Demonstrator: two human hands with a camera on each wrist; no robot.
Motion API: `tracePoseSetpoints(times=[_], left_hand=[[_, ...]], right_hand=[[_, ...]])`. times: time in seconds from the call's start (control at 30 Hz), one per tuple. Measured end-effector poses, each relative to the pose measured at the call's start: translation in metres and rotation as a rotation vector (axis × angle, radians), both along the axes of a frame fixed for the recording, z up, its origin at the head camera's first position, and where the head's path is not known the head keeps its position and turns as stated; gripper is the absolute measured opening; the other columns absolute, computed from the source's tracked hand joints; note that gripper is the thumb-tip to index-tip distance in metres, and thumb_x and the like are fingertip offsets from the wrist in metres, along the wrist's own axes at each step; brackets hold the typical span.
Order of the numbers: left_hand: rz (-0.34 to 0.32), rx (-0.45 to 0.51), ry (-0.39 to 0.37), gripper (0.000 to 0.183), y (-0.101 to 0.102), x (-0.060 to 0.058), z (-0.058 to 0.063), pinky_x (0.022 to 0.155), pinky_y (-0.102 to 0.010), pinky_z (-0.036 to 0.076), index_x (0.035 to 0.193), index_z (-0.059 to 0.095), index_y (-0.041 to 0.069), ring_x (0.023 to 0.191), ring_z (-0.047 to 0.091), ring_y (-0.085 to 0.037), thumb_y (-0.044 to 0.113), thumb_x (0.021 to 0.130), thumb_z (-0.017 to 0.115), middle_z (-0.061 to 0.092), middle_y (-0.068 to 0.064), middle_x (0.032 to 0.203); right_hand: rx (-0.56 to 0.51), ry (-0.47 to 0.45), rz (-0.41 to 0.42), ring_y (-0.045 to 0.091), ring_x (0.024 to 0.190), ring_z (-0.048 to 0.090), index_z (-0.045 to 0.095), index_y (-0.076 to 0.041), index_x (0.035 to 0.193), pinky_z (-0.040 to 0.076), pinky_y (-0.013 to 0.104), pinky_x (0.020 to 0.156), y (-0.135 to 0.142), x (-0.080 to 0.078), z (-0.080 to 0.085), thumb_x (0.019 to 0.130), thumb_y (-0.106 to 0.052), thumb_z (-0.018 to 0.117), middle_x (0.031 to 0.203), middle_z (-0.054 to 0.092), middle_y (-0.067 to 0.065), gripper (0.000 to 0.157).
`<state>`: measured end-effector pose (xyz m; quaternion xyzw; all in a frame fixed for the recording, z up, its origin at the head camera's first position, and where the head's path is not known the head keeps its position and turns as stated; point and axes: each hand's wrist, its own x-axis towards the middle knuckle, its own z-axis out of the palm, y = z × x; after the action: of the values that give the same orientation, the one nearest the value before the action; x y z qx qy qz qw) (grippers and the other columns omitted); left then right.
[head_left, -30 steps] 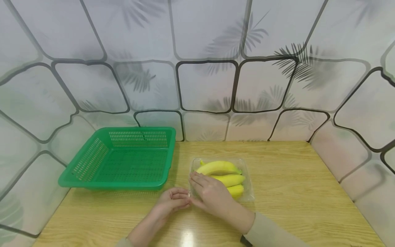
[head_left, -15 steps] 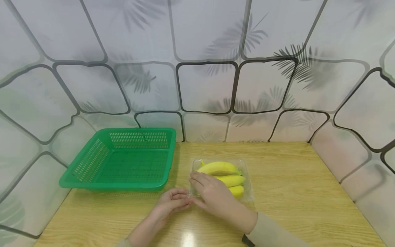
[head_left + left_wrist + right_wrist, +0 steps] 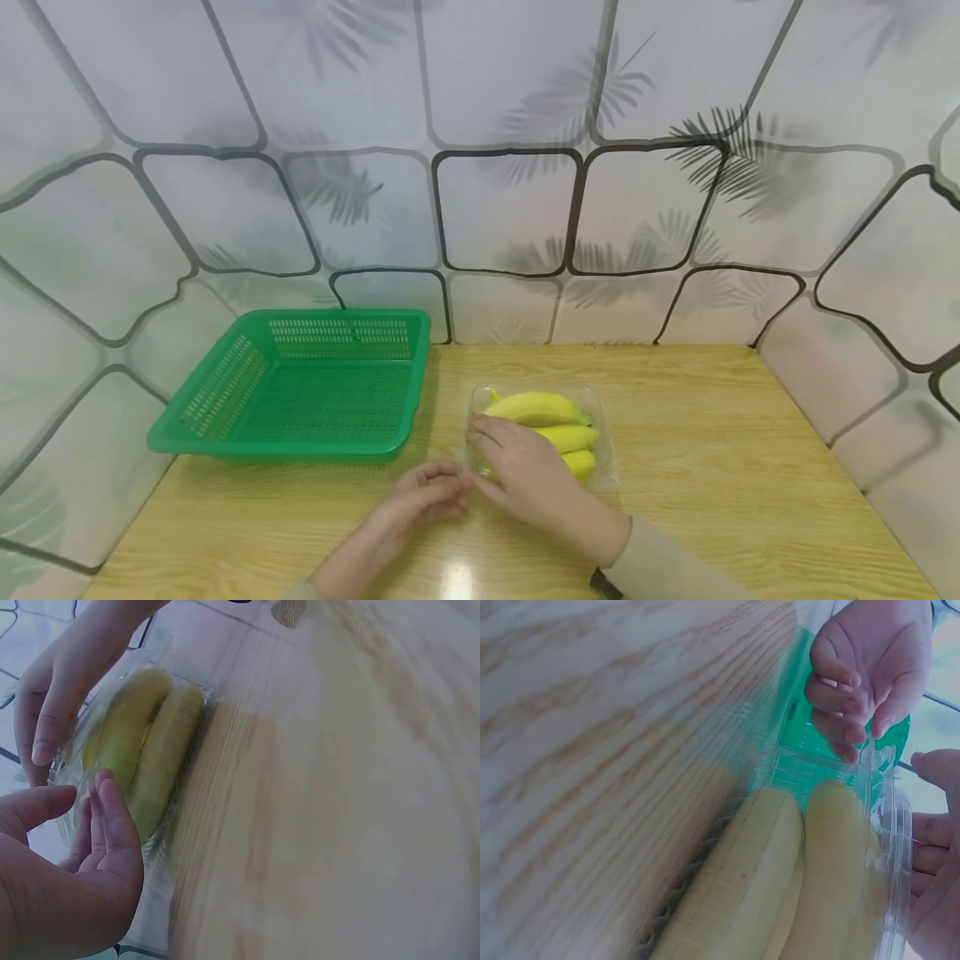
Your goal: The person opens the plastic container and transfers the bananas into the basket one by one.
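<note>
A clear plastic box (image 3: 606,462) holds several yellow bananas (image 3: 536,408), side by side, on the wooden table. My left hand (image 3: 423,497) is at its near left corner, palm turned inward. In the left wrist view, that hand's thumb (image 3: 56,801) stands a little apart from its straight fingers, close by the box. My right hand (image 3: 532,475) reaches over the left part of the box and hides some of the fruit. Its fingers lie extended along the lid side, as the right wrist view shows beside the box's clear edge (image 3: 896,900).
A green plastic basket (image 3: 300,454) with slotted sides stands at the left, near the back wall (image 3: 502,208). The wooden tabletop (image 3: 712,500) extends right of the box. A dark strap (image 3: 604,583) shows by the right sleeve.
The left hand has shifted slightly at the box corner and is a bit blurred now. My right hand has moved very little; box, bananas and basket lie as before.
</note>
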<state>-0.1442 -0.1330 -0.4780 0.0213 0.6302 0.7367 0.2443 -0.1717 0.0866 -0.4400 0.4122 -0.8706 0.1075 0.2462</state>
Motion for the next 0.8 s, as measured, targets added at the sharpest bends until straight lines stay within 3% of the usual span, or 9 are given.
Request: tracePoseSetpoints(times=[0.27, 0.63, 0.8], left_hand=[[-0.049, 0.047, -0.006, 0.019, 0.004, 0.004, -0.001, 0.09, -0.027, 0.063, 0.119, 0.066, 0.005, 0.094, 0.072, -0.011, 0.013, 0.102, 0.064, 0.074, 0.004, 0.102], [-0.166, 0.074, 0.011, 0.037, 0.015, 0.011, -0.007, 0.087, -0.026, 0.064, 0.13, 0.059, -0.012, 0.092, 0.075, -0.01, 0.013, 0.103, 0.06, 0.076, 0.003, 0.103], [-0.183, 0.078, -0.001, 0.036, 0.022, 0.013, -0.006, 0.085, -0.025, 0.064, 0.129, 0.061, -0.01, 0.091, 0.075, -0.01, 0.014, 0.102, 0.06, 0.077, 0.003, 0.102]], right_hand=[[0.012, -0.017, -0.033, 0.025, 0.126, 0.07, 0.073, -0.006, 0.128, 0.061, 0.035, 0.103, 0.008, 0.002, 0.004, 0.093, -0.045, 0.08, 0.137, 0.072, 0.011, 0.052], [0.022, -0.011, -0.049, 0.027, 0.125, 0.07, 0.071, -0.005, 0.13, 0.06, 0.039, 0.106, 0.028, 0.007, 0.004, 0.091, -0.041, 0.082, 0.138, 0.071, 0.012, 0.055], [0.013, 0.014, -0.043, 0.028, 0.123, 0.071, 0.071, -0.004, 0.129, 0.06, 0.041, 0.106, 0.037, 0.01, 0.005, 0.089, -0.039, 0.084, 0.135, 0.072, 0.013, 0.054]])
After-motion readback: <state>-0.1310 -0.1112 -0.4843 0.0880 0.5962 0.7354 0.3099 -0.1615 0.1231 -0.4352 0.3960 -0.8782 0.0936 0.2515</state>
